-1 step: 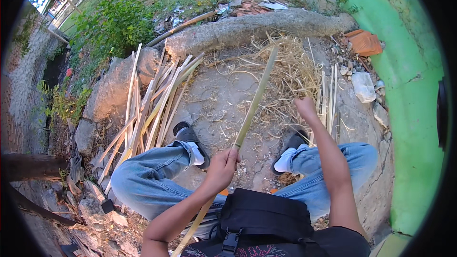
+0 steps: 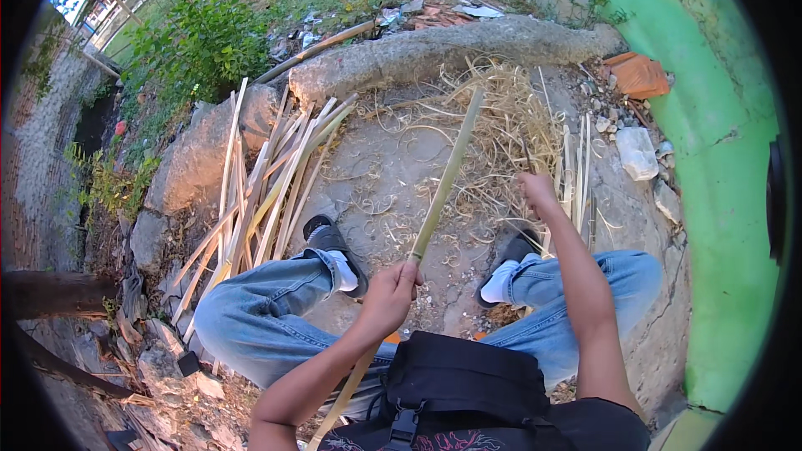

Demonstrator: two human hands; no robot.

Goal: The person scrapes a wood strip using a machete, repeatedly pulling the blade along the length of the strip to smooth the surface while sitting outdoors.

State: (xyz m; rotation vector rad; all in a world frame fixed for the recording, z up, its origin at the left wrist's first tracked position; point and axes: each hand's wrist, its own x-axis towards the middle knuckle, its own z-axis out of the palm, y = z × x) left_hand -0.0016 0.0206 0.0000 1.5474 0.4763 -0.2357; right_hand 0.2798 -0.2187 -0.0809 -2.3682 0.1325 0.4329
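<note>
A long green-yellow bamboo strip slants up and away from my lap, its lower part passing beneath my left forearm. My left hand is closed around it, just below a node. Off to the right, my right hand is closed, apart from the strip. A thin dark blade, seemingly of a knife, sticks up from that fist; its handle is hidden in the fingers. Beyond this hand lies a heap of curly bamboo shavings.
Split bamboo strips pile up at left, and several more strips lie at right. A rough stone kerb runs across the far side. A green wall, a white block and an orange piece stand right.
My right hand has turned slightly, and the dark blade now shows above it. The bamboo strip's far end has shifted a little left and nearer. My left hand keeps its place.
</note>
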